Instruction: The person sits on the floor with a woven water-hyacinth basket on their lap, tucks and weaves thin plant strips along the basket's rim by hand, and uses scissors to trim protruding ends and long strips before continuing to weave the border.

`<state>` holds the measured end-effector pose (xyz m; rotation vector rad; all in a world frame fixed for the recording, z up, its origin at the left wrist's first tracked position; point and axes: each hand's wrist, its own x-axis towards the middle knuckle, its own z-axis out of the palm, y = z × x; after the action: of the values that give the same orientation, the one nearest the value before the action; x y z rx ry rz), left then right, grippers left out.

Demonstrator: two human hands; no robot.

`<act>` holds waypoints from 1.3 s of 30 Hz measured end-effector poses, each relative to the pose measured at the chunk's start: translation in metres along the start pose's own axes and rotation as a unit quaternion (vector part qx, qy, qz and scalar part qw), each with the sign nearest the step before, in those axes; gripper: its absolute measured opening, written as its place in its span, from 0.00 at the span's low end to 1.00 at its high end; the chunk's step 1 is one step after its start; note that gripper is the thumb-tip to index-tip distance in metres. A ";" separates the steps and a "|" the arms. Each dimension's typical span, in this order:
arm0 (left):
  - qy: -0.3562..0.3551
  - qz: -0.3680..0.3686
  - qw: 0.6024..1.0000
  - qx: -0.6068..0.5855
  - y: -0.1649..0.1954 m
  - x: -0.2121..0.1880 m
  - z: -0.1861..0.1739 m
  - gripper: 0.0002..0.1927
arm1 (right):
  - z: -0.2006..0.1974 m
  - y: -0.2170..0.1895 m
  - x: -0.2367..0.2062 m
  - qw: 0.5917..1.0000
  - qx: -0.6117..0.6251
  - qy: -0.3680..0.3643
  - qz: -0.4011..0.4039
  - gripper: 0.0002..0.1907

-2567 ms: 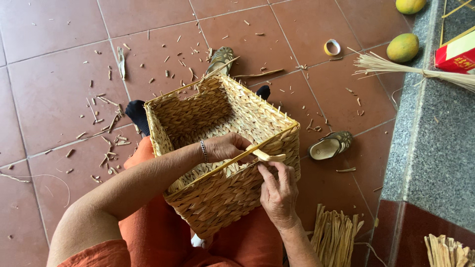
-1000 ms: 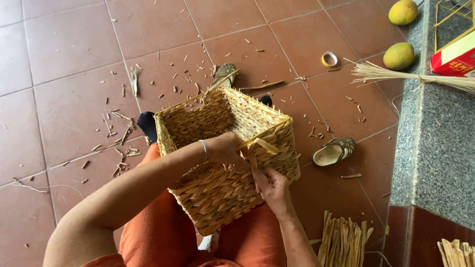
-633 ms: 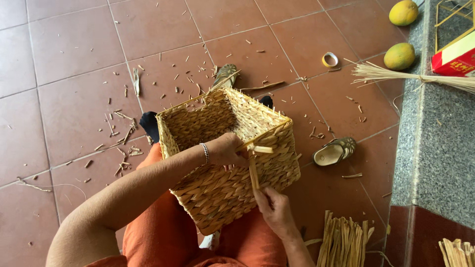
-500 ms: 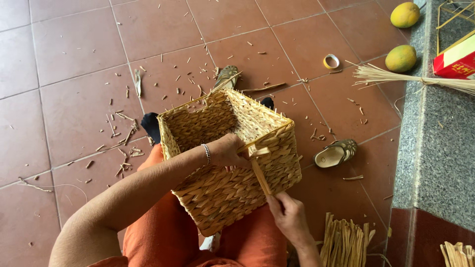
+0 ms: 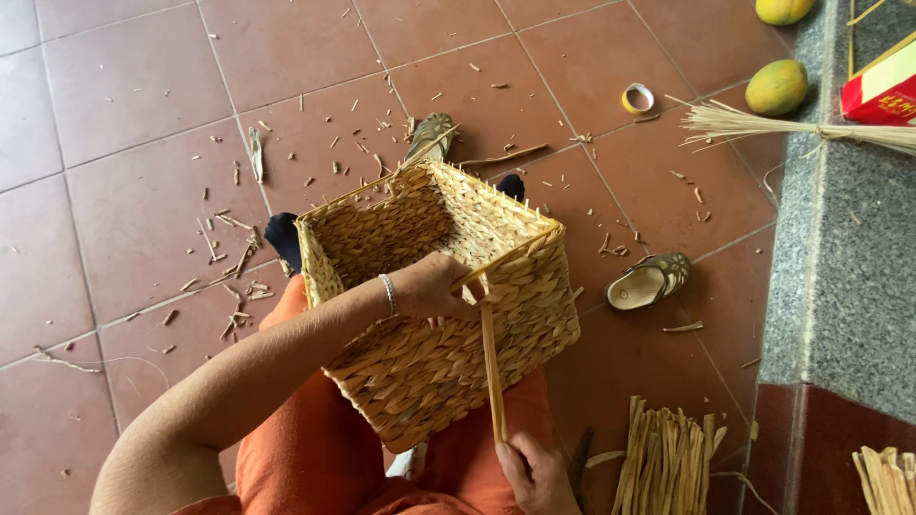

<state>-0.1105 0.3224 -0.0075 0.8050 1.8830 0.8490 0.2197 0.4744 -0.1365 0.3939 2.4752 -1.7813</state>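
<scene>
Woven basket [image 5: 448, 334] on lap, tilted, above tiled floor [image 5: 134, 143]. Left hand [image 5: 429, 286] fingers curled over near rim, pinning it. Right hand [image 5: 534, 472] fingers closed on flat straw strip [image 5: 491, 367], pulled taut. Basket likely light, stiff; strip pliable, brittle: grip low.

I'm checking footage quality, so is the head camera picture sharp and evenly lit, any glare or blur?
Head view: soft, even daylight, faint shadows, no glare; woven basket, left hand and strand are sharp; right hand is cut by the bottom edge.
</scene>
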 end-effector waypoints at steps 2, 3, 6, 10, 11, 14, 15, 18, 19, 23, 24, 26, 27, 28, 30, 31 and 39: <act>0.005 -0.003 1.000 -0.003 0.001 0.000 -0.001 0.15 | 0.001 0.000 -0.005 0.999 0.006 0.032 -0.004 0.14; -0.001 0.000 1.000 -0.004 0.001 0.001 -0.001 0.15 | 0.004 0.001 -0.006 0.999 -0.009 0.032 -0.005 0.15; -0.010 0.009 1.000 -0.004 -0.002 0.003 0.001 0.14 | 0.015 0.004 -0.009 0.998 -0.039 0.048 -0.012 0.15; -0.002 0.011 1.000 -0.020 -0.004 0.002 0.004 0.14 | 0.033 0.005 -0.017 0.997 -0.043 0.059 -0.010 0.16; 0.001 0.010 1.000 -0.012 -0.002 0.000 0.004 0.16 | 0.033 0.004 -0.018 0.997 -0.048 0.064 -0.007 0.16; 0.039 0.019 0.994 0.096 0.011 -0.012 0.004 0.25 | 0.021 0.000 -0.018 0.998 -0.024 0.055 0.027 0.12; 0.071 0.026 0.980 0.183 0.016 -0.020 0.005 0.31 | 0.012 -0.003 -0.017 0.998 -0.001 0.025 0.051 0.13; 0.234 0.064 0.874 0.422 0.034 -0.050 0.033 0.45 | -0.021 -0.015 -0.019 0.996 0.046 -0.047 0.053 0.15; 0.225 0.110 0.817 0.519 0.035 -0.069 0.049 0.43 | -0.028 -0.022 -0.019 0.997 0.047 -0.057 -0.002 0.15; 0.205 0.262 0.789 0.517 0.029 -0.110 0.108 0.36 | -0.039 -0.059 -0.010 0.970 0.065 -0.090 -0.216 0.13; 0.222 0.283 0.795 0.489 0.025 -0.107 0.116 0.30 | -0.039 -0.068 0.005 0.969 0.033 -0.042 -0.240 0.11; 0.246 0.324 0.794 0.451 0.014 -0.108 0.128 0.24 | -0.039 -0.087 0.044 0.957 -0.031 0.054 -0.283 0.06; 0.253 0.346 0.789 0.441 0.009 -0.108 0.133 0.23 | -0.039 -0.097 0.063 0.946 -0.063 0.103 -0.302 0.03; 0.262 0.368 0.781 0.431 0.005 -0.108 0.137 0.21 | -0.038 -0.106 0.080 0.930 -0.096 0.151 -0.321 0.02; 0.280 0.387 0.797 0.370 0.000 -0.112 0.144 0.22 | -0.034 -0.123 0.109 0.901 -0.132 0.200 -0.362 0.09; 0.289 0.395 0.803 0.341 -0.003 -0.113 0.146 0.22 | -0.033 -0.130 0.124 0.886 -0.149 0.200 -0.391 0.11; 0.289 0.373 0.820 0.324 -0.024 -0.116 0.147 0.18 | -0.034 -0.157 0.167 0.858 -0.258 0.164 -0.414 0.15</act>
<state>0.0633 0.2499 -0.0282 1.9841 2.4689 0.9812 0.0230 0.4877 -0.0148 -0.5415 3.5618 -1.1189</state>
